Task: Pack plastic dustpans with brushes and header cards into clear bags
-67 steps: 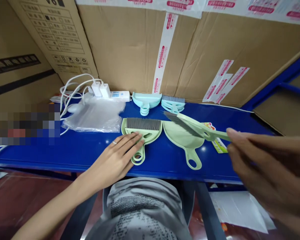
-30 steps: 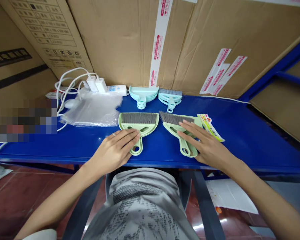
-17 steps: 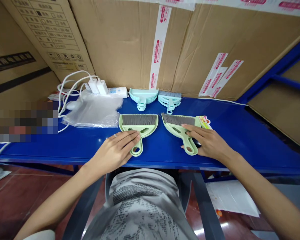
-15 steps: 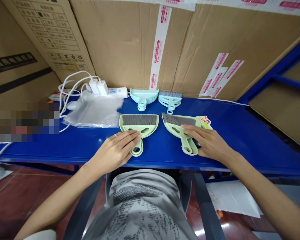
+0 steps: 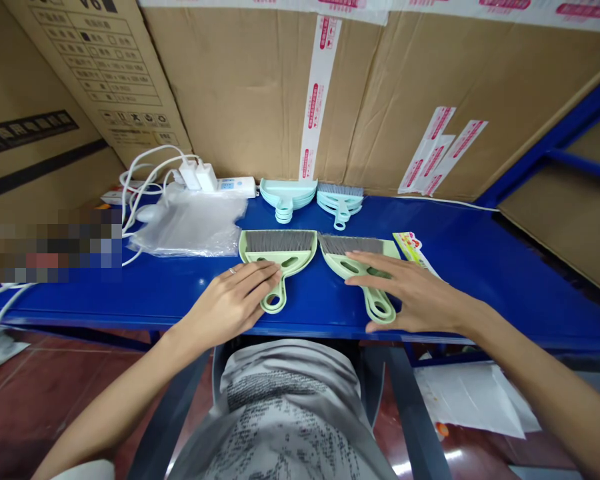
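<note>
Free tabletop (image 5: 505, 273) lies to the right; green brush-and-dustpan sets (image 5: 293, 257) block the middle; cardboard (image 5: 260, 93) behind.

The left hand (image 5: 240, 293) hides part of the left green brush (image 5: 280, 243). The right hand (image 5: 415, 291) covers part of the right green brush (image 5: 347, 246) and the near end of a colourful card (image 5: 411, 247), its print too small to read. Coarse pixels blur a patch (image 5: 57, 243) at far left. The top edge cuts off the printed carton (image 5: 105, 63); the right forearm (image 5: 545, 370) leaves the picture.

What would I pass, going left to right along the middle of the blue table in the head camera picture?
Clear plastic bags → first green brush-and-dustpan set → second green brush-and-dustpan set → colourful label.
</note>
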The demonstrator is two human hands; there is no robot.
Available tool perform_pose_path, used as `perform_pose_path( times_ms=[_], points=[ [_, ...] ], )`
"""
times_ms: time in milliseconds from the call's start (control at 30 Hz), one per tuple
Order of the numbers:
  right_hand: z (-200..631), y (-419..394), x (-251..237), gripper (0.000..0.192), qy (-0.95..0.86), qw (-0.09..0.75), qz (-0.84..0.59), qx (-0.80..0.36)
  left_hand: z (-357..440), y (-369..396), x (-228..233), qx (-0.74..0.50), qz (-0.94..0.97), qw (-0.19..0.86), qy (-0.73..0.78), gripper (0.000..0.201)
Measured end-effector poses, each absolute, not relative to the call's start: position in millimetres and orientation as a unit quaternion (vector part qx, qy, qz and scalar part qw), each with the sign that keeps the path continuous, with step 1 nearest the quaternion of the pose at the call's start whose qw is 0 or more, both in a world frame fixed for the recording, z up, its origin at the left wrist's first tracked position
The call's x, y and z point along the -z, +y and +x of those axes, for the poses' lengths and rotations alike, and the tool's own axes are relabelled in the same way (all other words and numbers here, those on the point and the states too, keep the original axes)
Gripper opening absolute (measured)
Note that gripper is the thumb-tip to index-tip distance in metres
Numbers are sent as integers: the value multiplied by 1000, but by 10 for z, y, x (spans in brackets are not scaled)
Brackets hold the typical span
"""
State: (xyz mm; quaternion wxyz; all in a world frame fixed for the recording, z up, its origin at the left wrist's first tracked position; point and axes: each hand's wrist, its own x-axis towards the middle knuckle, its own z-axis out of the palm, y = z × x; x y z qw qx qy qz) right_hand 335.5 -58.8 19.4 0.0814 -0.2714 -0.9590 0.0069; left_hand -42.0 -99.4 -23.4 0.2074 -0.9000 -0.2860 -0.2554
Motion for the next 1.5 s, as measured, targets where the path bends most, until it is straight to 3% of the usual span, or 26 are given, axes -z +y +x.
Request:
perform_pose_path(
  times_ms=[133, 367, 1033, 1233, 1400, 1500],
  points=[
    [3358, -628, -193, 105, -961, 82, -261, -40, -430, -994, 231, 255, -903, 199, -283, 36],
    [3473, -589, -156, 109, -961, 129, -243, -5, -438, -996, 252, 255, -902, 187, -294, 39],
    [3220, -570, 126, 80, -953, 124, -187, 204, -410, -1023, 234, 249, -896, 251, -268, 38],
    [3118, -533, 134, 76, -953, 127, -228, 157, -432, -1018, 233, 225, -901, 249, -274, 34],
    [3163, -611, -91, 93, -965, 73, -240, 72, -547, -996, 218, 229, -918, 152, -287, 38],
    [3404, -517, -300, 85, -949, 106, -297, 25, -648, -1006, 168, 208, -928, 94, -294, 40]
  ],
)
